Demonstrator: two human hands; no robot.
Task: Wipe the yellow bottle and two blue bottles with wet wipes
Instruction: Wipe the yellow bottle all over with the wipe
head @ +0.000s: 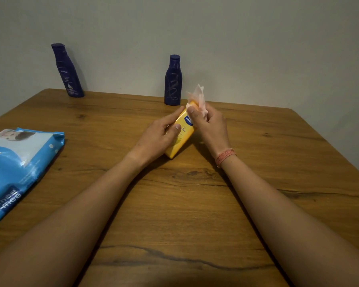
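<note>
- Nearest the camera, two bare forearms are reaching out over the wooden table (174, 214), meeting at the yellow bottle (183, 133) near the table's middle
- The left hand (157, 137) is wrapping round the bottle's lower body, thumb lying across the printed front
- The right hand (210, 126) is pinching a crumpled wet wipe (198, 98) against the bottle's top end
- The bottle is tilting with its long axis running from its base, low and near the left wrist, up and away toward the wall; whether the base is touching the table I cannot tell
- It is looking like light, stiff plastic, likely slick once damp, so gripping the flat-sided body seems safest
- Two blue bottles (67, 71) (173, 80) are standing upright, well apart, at the far edge, seemingly unwiped
- The blue wipes pack (19, 164) is lying flat at the left
</note>
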